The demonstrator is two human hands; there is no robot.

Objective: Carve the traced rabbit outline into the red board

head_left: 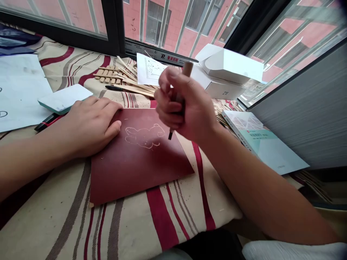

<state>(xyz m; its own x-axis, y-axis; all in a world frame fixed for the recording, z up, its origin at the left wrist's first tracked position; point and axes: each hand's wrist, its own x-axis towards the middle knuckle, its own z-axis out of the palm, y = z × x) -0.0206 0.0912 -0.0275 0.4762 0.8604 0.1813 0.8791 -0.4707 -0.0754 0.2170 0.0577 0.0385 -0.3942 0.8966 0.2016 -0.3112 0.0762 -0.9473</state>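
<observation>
A dark red board lies on the striped cloth, with a pale outline of a long-eared animal cut into its surface. My left hand rests flat over the board's upper left corner, fingers stretched out and thumb on the red face. In the fist of my right hand is a carving tool with a brown handle. Its dark tip points down near the right end of the outline; whether it touches the board I cannot tell. The fingers cover the tool's middle.
Behind the board lie thin wooden sticks, a dark pen and a paper with a drawing. A white box and a book are at the right. Left are a white pad, markers and a paper sheet.
</observation>
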